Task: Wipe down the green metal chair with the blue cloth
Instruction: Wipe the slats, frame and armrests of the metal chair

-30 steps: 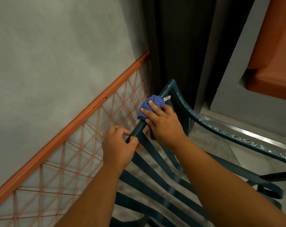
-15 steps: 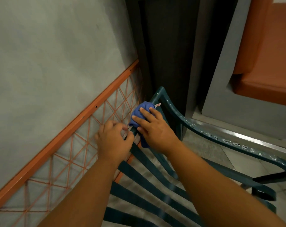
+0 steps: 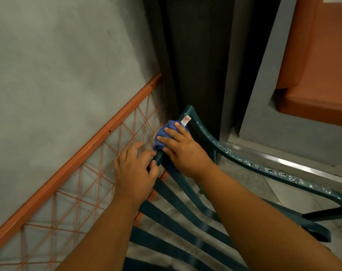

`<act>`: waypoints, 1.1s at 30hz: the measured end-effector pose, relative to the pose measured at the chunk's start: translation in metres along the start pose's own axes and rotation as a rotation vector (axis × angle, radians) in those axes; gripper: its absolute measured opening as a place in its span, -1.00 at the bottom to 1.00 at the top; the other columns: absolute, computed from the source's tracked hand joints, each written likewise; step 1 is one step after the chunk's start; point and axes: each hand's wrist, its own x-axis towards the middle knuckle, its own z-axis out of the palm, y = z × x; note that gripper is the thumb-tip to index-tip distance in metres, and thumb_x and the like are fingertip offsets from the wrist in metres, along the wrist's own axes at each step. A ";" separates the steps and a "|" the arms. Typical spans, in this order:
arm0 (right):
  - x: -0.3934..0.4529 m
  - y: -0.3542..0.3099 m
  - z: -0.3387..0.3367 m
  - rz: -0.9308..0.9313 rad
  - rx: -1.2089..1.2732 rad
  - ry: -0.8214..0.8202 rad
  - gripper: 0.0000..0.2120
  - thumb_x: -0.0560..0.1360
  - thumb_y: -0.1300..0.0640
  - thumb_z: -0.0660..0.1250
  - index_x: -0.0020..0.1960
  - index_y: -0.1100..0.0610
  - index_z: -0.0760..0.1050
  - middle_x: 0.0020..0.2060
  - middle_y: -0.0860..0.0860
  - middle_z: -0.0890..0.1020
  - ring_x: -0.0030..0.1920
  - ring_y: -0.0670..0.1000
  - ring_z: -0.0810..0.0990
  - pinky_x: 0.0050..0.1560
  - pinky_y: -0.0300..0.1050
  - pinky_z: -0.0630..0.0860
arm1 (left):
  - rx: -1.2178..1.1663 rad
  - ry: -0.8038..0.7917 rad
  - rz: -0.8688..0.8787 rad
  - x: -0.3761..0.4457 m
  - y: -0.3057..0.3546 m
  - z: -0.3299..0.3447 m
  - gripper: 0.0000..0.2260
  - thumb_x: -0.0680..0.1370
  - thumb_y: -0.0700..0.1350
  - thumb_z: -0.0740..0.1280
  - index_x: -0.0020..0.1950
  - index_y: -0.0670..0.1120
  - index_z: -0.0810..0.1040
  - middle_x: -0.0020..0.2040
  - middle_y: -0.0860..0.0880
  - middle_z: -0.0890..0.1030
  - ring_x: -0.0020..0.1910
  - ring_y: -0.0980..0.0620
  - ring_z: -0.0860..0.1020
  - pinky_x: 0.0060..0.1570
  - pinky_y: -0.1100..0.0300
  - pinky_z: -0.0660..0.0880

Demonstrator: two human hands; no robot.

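Blue cloth point(image 3: 167, 133) under right hand point(image 3: 182, 148), fingers curled

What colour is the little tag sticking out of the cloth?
White with a red print, as far as the head view shows; the tag sticks up from the blue cloth.
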 end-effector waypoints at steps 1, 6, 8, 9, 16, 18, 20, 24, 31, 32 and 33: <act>0.004 0.007 0.001 0.003 -0.014 -0.006 -0.66 0.60 0.07 0.19 0.36 0.09 0.44 0.43 0.12 0.36 0.51 0.20 0.10 0.51 0.03 -0.05 | -0.002 0.003 -0.002 0.000 0.000 0.000 -0.66 0.45 0.05 0.12 0.06 0.03 0.62 0.25 -0.06 0.50 0.25 -0.12 0.43 0.19 -0.08 0.34; 0.029 0.010 0.009 0.178 -0.019 0.031 -0.65 0.62 0.01 0.09 0.33 0.08 0.45 0.46 0.15 0.27 0.52 0.22 -0.06 0.53 0.08 -0.14 | -0.015 0.022 0.006 0.000 -0.001 0.001 -0.67 0.45 0.04 0.13 0.03 0.04 0.63 0.25 -0.04 0.49 0.26 -0.10 0.41 0.19 -0.09 0.32; 0.023 0.002 0.015 0.180 -0.023 0.095 -0.65 0.62 0.03 0.11 0.30 0.14 0.48 0.43 0.19 0.32 0.52 0.24 0.00 0.53 0.08 -0.10 | -0.013 0.025 0.009 0.000 -0.001 0.001 -0.68 0.45 0.04 0.13 0.03 0.04 0.63 0.24 -0.04 0.50 0.26 -0.10 0.41 0.19 -0.10 0.33; 0.018 0.000 0.016 0.169 -0.004 0.124 -0.66 0.61 0.04 0.14 0.30 0.14 0.49 0.42 0.18 0.35 0.51 0.23 0.04 0.53 0.05 -0.09 | -0.013 0.027 0.009 0.000 -0.002 0.002 -0.68 0.45 0.04 0.13 0.02 0.03 0.63 0.24 -0.04 0.50 0.26 -0.10 0.41 0.18 -0.10 0.33; 0.022 0.031 0.008 0.073 0.016 0.004 -0.64 0.60 -0.04 0.10 0.32 0.02 0.45 0.42 0.06 0.35 0.52 0.13 0.07 0.51 0.11 0.03 | -0.020 0.046 0.016 0.000 -0.003 0.004 -0.67 0.46 0.04 0.14 0.04 0.03 0.64 0.23 -0.04 0.51 0.26 -0.10 0.41 0.21 -0.11 0.33; 0.037 0.039 0.005 0.136 0.024 0.017 -0.63 0.61 -0.05 0.06 0.32 0.03 0.45 0.45 0.08 0.31 0.53 0.14 0.02 0.52 0.13 -0.03 | -0.028 0.057 0.015 -0.001 -0.003 0.004 -0.68 0.46 0.03 0.15 0.04 0.03 0.64 0.23 -0.05 0.50 0.26 -0.10 0.41 0.21 -0.12 0.32; 0.046 0.038 0.000 0.202 -0.010 0.030 -0.64 0.64 0.02 0.05 0.34 0.09 0.45 0.47 0.13 0.27 0.53 0.17 -0.02 0.52 0.01 -0.20 | -0.032 0.062 0.013 -0.001 -0.002 0.004 -0.68 0.46 0.04 0.15 0.04 0.03 0.64 0.23 -0.05 0.50 0.26 -0.10 0.41 0.21 -0.12 0.32; 0.040 0.016 -0.001 0.161 -0.039 0.092 -0.67 0.64 0.14 0.08 0.29 0.23 0.48 0.40 0.20 0.36 0.51 0.19 0.06 0.44 -0.13 -0.29 | -0.022 0.051 0.010 -0.001 -0.003 0.005 -0.68 0.45 0.04 0.15 0.02 0.03 0.64 0.24 -0.05 0.50 0.27 -0.10 0.40 0.19 -0.11 0.32; 0.028 0.028 0.000 0.020 0.017 0.045 -0.70 0.61 0.06 0.16 0.26 0.12 0.52 0.36 0.10 0.44 0.50 0.13 0.14 0.47 -0.10 -0.13 | -0.014 0.041 0.010 0.000 -0.003 0.005 -0.66 0.46 0.05 0.13 0.04 0.03 0.64 0.25 -0.05 0.50 0.28 -0.10 0.40 0.20 -0.10 0.31; 0.034 0.030 -0.003 0.045 0.003 0.055 -0.69 0.62 0.05 0.14 0.26 0.12 0.52 0.37 0.11 0.42 0.50 0.14 0.12 0.49 -0.07 -0.14 | -0.016 0.043 0.009 0.000 -0.003 0.005 -0.66 0.46 0.05 0.13 0.04 0.03 0.64 0.25 -0.05 0.50 0.27 -0.10 0.40 0.20 -0.10 0.31; 0.041 0.032 -0.005 0.070 -0.020 0.060 -0.67 0.62 0.05 0.11 0.28 0.14 0.51 0.38 0.13 0.41 0.50 0.15 0.11 0.50 -0.05 -0.18 | -0.019 0.046 0.007 0.000 -0.003 0.005 -0.66 0.46 0.05 0.13 0.04 0.03 0.64 0.24 -0.05 0.50 0.27 -0.10 0.40 0.20 -0.10 0.31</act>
